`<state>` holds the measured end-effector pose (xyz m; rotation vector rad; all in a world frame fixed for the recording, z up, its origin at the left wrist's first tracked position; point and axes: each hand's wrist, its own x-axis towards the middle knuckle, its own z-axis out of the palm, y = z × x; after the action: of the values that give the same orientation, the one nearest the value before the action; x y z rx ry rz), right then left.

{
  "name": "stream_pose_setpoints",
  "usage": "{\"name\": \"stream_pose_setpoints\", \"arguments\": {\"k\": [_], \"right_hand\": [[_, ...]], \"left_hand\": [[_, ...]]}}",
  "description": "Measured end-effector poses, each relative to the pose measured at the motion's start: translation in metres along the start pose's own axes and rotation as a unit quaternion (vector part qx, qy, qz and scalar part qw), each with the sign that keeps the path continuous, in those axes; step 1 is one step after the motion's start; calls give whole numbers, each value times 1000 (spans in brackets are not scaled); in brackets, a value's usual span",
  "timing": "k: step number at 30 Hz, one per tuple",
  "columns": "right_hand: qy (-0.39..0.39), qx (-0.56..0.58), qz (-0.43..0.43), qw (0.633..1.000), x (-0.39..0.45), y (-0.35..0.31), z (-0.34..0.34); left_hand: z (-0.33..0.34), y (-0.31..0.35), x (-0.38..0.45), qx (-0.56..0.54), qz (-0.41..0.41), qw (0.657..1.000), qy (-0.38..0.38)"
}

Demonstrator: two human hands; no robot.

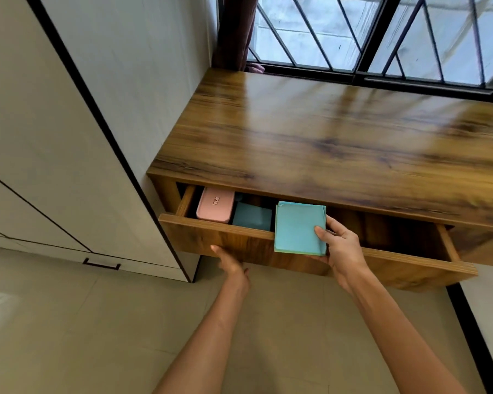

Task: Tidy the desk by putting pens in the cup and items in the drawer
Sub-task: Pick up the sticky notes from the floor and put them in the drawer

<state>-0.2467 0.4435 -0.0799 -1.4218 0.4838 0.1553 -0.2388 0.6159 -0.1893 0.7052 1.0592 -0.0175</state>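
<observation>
My right hand [342, 245] pinches the square turquoise paper pad [299, 228], thumb on top, over the open wooden drawer [239, 240]; my left hand [231, 263] grips under its front.

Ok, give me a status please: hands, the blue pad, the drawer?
Right hand grips blue pad above open drawer. Left hand under drawer front. Pink case, dark item inside at left; space free beside them.
</observation>
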Motion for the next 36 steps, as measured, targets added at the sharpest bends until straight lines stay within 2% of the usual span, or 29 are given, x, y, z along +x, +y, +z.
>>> {"name": "stream_pose_setpoints", "arguments": {"k": [1,2,3,4,5,6,7,9,10,11,13,16,21,25,26,27,29,30,33,36], "right_hand": [[8,1,-5,1000,-6,-1,1],[18,-2,-13,1000,-10,-2,1],[28,-8,-25,999,-15,-3,3],[38,-18,-39,998,-19,-4,4],[46,-29,-53,997,-23,-5,7],[52,-41,-65,996,-27,-5,9],[56,-53,-73,994,-29,-5,10],[61,-85,-85,991,-34,-2,12],[63,-108,-88,988,-35,0,12],[64,-132,-85,986,-36,0,12],[56,-164,-55,983,-38,-1,11],[47,-177,16,983,-41,-2,9],[57,-163,95,980,-51,0,8],[98,-6,159,982,-52,1,6],[101,33,171,980,-52,2,8],[103,55,175,978,-52,2,11],[97,49,171,979,-50,6,18],[90,37,169,981,-50,7,22],[57,-20,173,983,-52,12,37],[43,-94,177,979,-51,20,46]], "left_hand": [[-5,2,-11,68,67,992,77],[-9,4,-23,150,159,964,151],[-14,6,-35,232,270,913,197],[-20,6,-44,311,394,839,211],[-26,6,-49,379,507,746,205],[-32,5,-52,435,585,657,191],[-36,5,-51,480,627,587,178],[-43,7,-54,539,666,496,137],[-45,9,-57,556,677,471,102],[-46,10,-61,561,683,464,61],[-48,13,-68,558,677,479,4],[-53,22,-74,564,668,485,-16],[-69,29,-72,527,650,542,-76],[-92,18,-70,532,672,509,-79],[-95,17,-71,528,666,519,-87],[-95,18,-74,518,653,545,-96],[-89,27,-85,484,620,605,-123],[-83,33,-90,467,613,622,-136],[-60,61,-98,443,611,637,-157],[-37,87,-91,474,562,648,-199]]}}
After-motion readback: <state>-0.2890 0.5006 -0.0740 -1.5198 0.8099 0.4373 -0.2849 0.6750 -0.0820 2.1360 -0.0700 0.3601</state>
